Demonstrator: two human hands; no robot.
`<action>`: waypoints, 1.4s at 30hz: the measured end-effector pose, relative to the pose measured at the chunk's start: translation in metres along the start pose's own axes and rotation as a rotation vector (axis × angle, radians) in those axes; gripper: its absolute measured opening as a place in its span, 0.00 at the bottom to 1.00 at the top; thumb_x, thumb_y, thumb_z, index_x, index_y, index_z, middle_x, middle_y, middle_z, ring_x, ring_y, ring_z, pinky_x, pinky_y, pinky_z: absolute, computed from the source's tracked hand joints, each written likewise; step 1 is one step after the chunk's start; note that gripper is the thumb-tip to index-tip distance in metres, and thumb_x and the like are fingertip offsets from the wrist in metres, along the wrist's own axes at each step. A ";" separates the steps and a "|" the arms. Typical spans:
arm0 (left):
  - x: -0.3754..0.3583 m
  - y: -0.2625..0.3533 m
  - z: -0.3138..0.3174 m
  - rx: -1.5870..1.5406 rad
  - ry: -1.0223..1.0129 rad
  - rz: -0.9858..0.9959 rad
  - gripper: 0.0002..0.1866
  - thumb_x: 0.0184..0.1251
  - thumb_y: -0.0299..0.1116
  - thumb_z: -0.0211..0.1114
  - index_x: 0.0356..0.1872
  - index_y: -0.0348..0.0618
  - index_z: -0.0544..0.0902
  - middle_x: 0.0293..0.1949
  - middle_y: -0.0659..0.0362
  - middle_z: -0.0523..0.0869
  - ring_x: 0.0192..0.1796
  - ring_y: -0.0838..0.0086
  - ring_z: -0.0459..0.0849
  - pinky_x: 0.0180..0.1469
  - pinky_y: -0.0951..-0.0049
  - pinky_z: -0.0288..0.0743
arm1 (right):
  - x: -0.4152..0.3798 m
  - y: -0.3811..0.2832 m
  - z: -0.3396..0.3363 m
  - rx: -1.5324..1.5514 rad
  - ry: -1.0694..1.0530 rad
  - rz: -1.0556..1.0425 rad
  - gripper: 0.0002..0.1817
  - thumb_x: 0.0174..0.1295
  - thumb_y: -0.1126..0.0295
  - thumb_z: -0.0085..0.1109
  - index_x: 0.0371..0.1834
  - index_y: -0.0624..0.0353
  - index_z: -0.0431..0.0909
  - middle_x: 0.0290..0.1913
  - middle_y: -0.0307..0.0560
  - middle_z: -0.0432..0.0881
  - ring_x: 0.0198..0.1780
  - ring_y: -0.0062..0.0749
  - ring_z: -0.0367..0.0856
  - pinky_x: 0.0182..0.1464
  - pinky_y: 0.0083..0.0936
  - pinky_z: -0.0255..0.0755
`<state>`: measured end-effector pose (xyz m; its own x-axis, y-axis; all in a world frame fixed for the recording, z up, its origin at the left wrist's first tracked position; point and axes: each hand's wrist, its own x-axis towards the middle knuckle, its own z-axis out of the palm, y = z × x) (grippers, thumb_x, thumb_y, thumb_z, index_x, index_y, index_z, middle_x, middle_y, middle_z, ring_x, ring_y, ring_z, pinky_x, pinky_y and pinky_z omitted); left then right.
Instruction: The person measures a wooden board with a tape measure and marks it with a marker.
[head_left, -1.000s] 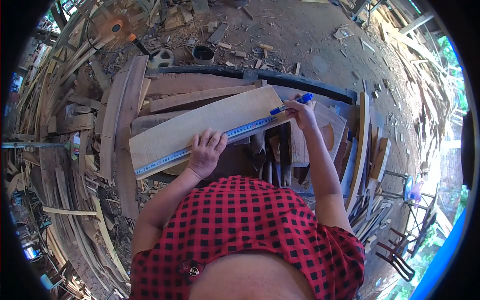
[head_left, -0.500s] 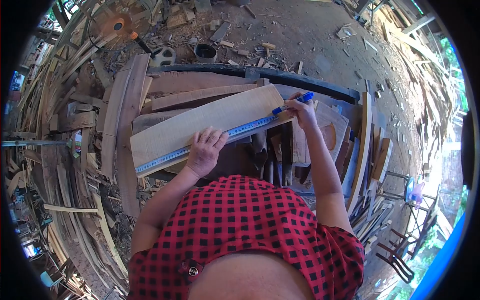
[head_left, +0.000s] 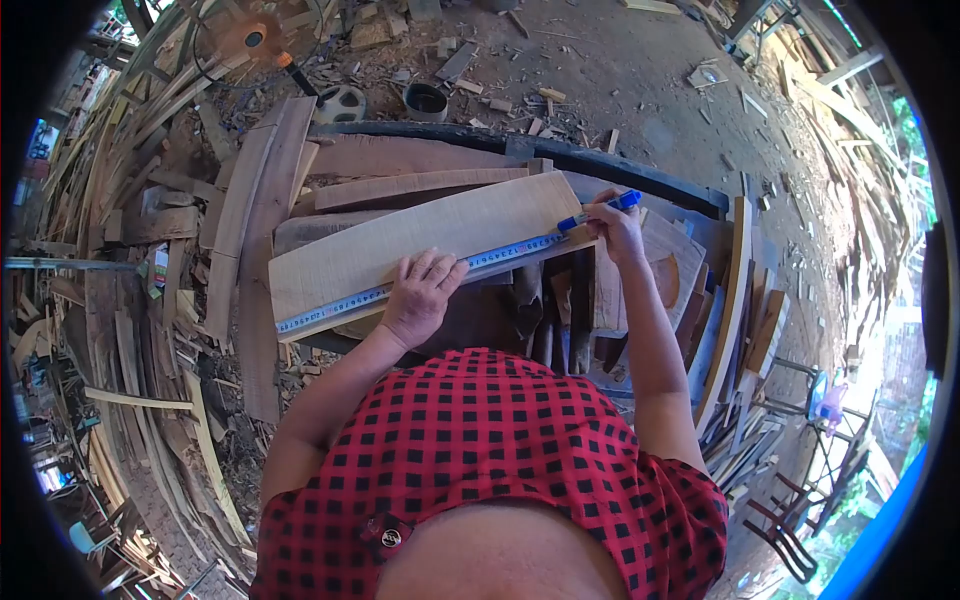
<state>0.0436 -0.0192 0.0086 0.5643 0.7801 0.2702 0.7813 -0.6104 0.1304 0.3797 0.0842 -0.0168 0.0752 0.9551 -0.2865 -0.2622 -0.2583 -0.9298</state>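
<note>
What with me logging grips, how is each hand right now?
Left hand: open, laid over the board and tape measure.
Right hand: closed, holding a blue pen.

- Pale wood plank, long, far edge curved, near edge straight point(head_left: 430, 225): broad face up, slanted, left end closer to the person, lying on darker wood pieces point(head_left: 400, 187).
- Blue tape-measure strip, printed numbers point(head_left: 515, 250): extended, numbers up, running along the plank's near edge; middle stretch partly covered by the left hand point(head_left: 420, 298).
- Blue marker pen, slim barrel point(head_left: 572, 222): held tilted in the right hand point(head_left: 614, 228), lower end at the plank's right end, beside the strip. Contact unclear.
</note>
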 end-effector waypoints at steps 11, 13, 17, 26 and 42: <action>-0.003 -0.001 0.006 0.014 0.020 -0.026 0.20 0.57 0.30 0.57 0.53 0.49 0.79 0.53 0.59 0.78 0.60 0.62 0.72 0.60 0.57 0.61 | -0.008 -0.017 -0.004 0.210 0.031 -0.176 0.05 0.48 0.79 0.62 0.22 0.61 0.74 0.21 0.42 0.77 0.21 0.23 0.75 0.25 0.19 0.69; -0.003 -0.001 0.005 0.022 0.040 -0.039 0.21 0.54 0.28 0.59 0.52 0.48 0.80 0.52 0.59 0.78 0.60 0.62 0.72 0.59 0.57 0.62 | -0.020 -0.023 0.001 0.004 -0.059 -0.109 0.04 0.51 0.75 0.63 0.26 0.63 0.77 0.22 0.42 0.77 0.24 0.25 0.76 0.30 0.21 0.69; -0.003 0.000 0.003 -0.026 0.025 -0.062 0.20 0.55 0.30 0.59 0.52 0.49 0.80 0.52 0.59 0.78 0.61 0.62 0.71 0.60 0.56 0.62 | -0.042 -0.008 0.021 -0.784 -0.227 -0.188 0.16 0.54 0.66 0.64 0.45 0.60 0.81 0.34 0.46 0.80 0.31 0.32 0.79 0.36 0.27 0.72; -0.023 -0.009 -0.032 -0.200 0.198 -0.297 0.25 0.52 0.34 0.65 0.55 0.48 0.76 0.52 0.55 0.76 0.62 0.58 0.70 0.62 0.52 0.59 | -0.051 0.000 0.044 -1.049 -0.168 -0.454 0.13 0.47 0.69 0.69 0.37 0.60 0.83 0.32 0.49 0.76 0.36 0.39 0.75 0.41 0.31 0.68; -0.176 -0.080 -0.031 -0.401 0.930 -1.149 0.11 0.63 0.31 0.65 0.45 0.37 0.81 0.39 0.52 0.79 0.40 0.67 0.79 0.40 0.71 0.75 | -0.036 0.016 0.027 -1.037 -0.149 -0.384 0.09 0.48 0.73 0.68 0.33 0.61 0.82 0.31 0.39 0.74 0.33 0.26 0.73 0.37 0.24 0.67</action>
<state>-0.1260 -0.1118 -0.0199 -0.7571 0.5753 0.3094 0.4579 0.1295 0.8795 0.3467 0.0500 -0.0152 -0.1554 0.9875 0.0275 0.6894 0.1283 -0.7130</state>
